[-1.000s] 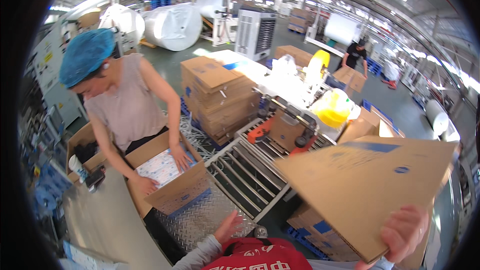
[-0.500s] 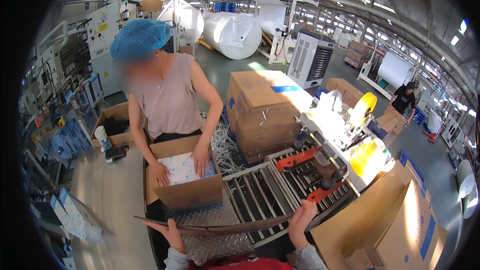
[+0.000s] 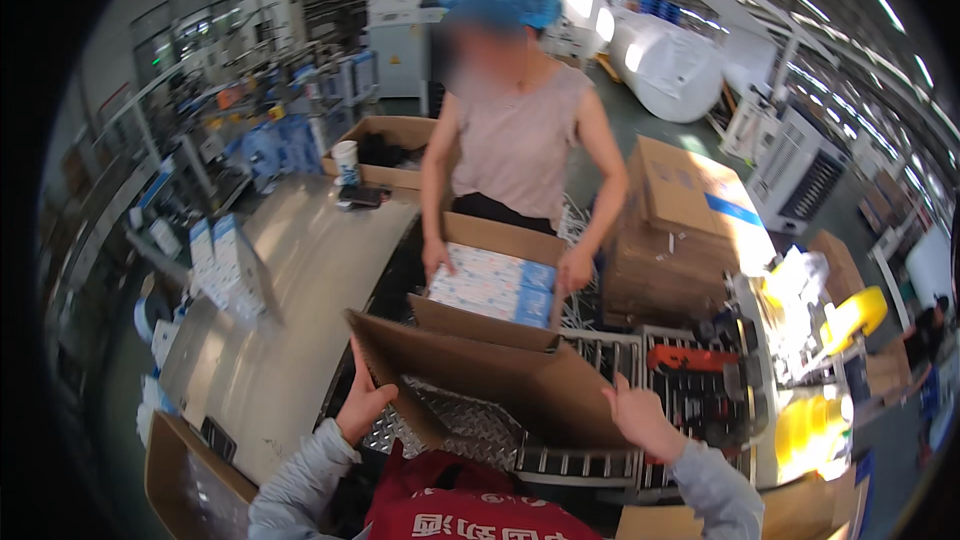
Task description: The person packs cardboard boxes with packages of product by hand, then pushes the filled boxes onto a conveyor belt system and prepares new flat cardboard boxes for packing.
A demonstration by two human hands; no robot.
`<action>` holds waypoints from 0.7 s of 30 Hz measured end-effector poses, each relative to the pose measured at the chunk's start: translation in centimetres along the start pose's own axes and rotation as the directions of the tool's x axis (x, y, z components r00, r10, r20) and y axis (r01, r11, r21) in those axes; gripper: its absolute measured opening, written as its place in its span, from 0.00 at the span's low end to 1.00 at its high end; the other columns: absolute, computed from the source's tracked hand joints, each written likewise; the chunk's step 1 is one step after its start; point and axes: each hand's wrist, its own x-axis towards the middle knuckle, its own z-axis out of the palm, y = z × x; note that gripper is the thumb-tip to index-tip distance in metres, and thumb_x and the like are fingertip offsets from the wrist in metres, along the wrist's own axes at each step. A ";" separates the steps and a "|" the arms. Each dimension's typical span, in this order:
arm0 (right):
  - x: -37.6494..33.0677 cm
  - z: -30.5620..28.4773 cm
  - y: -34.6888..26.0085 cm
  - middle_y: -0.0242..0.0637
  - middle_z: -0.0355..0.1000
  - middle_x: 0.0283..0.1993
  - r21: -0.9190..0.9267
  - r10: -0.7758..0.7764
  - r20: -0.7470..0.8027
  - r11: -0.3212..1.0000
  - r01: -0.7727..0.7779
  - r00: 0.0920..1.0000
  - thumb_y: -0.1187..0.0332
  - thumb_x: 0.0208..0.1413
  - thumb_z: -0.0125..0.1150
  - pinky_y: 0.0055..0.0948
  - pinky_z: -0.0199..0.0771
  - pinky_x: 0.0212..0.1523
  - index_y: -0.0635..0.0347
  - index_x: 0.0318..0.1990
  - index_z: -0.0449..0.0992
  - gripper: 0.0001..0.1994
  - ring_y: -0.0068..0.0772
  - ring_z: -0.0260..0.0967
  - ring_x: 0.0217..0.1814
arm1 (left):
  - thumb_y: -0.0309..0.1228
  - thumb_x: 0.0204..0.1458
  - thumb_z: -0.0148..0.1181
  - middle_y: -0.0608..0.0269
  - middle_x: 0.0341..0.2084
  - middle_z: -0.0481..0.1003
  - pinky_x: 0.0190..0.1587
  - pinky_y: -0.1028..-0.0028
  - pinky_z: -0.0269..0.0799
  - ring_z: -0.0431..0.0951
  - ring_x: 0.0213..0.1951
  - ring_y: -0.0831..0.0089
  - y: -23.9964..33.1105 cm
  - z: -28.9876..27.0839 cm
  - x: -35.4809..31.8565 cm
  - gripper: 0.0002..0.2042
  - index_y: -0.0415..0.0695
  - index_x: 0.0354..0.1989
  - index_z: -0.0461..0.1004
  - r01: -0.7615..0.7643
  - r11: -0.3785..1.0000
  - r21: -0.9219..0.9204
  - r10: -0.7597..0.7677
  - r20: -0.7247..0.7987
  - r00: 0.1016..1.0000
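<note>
Between my two hands is a brown cardboard carton (image 3: 520, 385), partly spread apart, with its hollow inside showing. My left hand (image 3: 365, 402) grips its left edge, thumb toward me. At the right end, my right hand (image 3: 642, 418) holds the other edge with the thumb up. The carton sits over a diamond-plate metal surface (image 3: 470, 422). Just beyond it stands an open carton (image 3: 480, 317) filled with white and blue printed packs (image 3: 490, 282). A co-worker in a blue hair cap has a hand on each side of that filled carton.
A metal table (image 3: 290, 270) lies left, with white packs (image 3: 228, 265) beside it. A roller conveyor (image 3: 590, 460) and tape machine with yellow tape rolls (image 3: 812, 435) stand right. Stacked cartons (image 3: 690, 240) rise behind. An open box (image 3: 190, 480) sits near left.
The flat cardboard between my hands has been tilted up and partly spread into a carton. My view has swung left. The co-worker's hands have moved from the packs toward the filled carton's sides.
</note>
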 end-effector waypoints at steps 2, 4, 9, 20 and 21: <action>-1.5 -2.7 -0.8 0.54 0.71 0.18 0.078 0.068 0.150 0.994 -0.081 0.986 0.61 0.63 0.43 0.44 0.73 0.20 0.80 0.65 0.41 0.33 0.51 0.72 0.17 | 0.18 0.41 0.54 0.57 0.70 0.39 0.67 0.69 0.45 0.44 0.69 0.67 4.9 -1.9 1.2 0.53 0.46 0.70 0.20 0.007 0.975 0.224 -0.102 0.417 0.903; -0.4 -6.8 -3.7 0.57 0.72 0.21 0.587 0.127 0.517 0.667 -0.458 0.847 0.64 0.62 0.41 0.47 0.74 0.28 0.81 0.65 0.33 0.35 0.54 0.73 0.23 | 0.23 0.39 0.57 0.54 0.71 0.34 0.69 0.63 0.39 0.40 0.71 0.66 2.8 -5.1 2.6 0.55 0.45 0.70 0.21 -0.108 0.929 0.353 -0.196 0.719 0.667; -0.6 2.3 -7.6 0.61 0.72 0.23 0.351 0.218 0.096 0.906 -0.238 0.971 0.58 0.64 0.41 0.50 0.72 0.29 0.77 0.66 0.41 0.34 0.60 0.72 0.27 | 0.34 0.35 0.65 0.52 0.71 0.30 0.63 0.34 0.38 0.31 0.69 0.39 -4.2 3.9 0.7 0.58 0.49 0.71 0.25 -0.301 0.141 0.943 -0.564 0.326 0.759; 4.6 5.1 -12.1 0.59 0.64 0.56 -0.105 -0.430 -0.296 0.902 0.419 0.853 0.52 0.42 0.68 0.44 0.65 0.56 0.72 0.66 0.51 0.48 0.49 0.65 0.57 | 0.43 0.32 0.69 0.63 0.72 0.31 0.57 0.24 0.32 0.27 0.70 0.39 -11.9 4.6 1.9 0.60 0.50 0.72 0.32 -0.186 -0.277 0.943 -0.329 0.089 0.940; 4.9 -0.3 -13.4 0.56 0.59 0.60 -0.227 -0.403 -0.342 0.912 0.342 0.849 0.55 0.38 0.71 0.46 0.59 0.62 0.70 0.66 0.50 0.50 0.51 0.59 0.62 | 0.46 0.34 0.67 0.63 0.72 0.31 0.59 0.26 0.32 0.26 0.70 0.40 -12.3 4.2 0.6 0.58 0.50 0.72 0.33 -0.170 -0.329 0.929 -0.343 0.050 0.938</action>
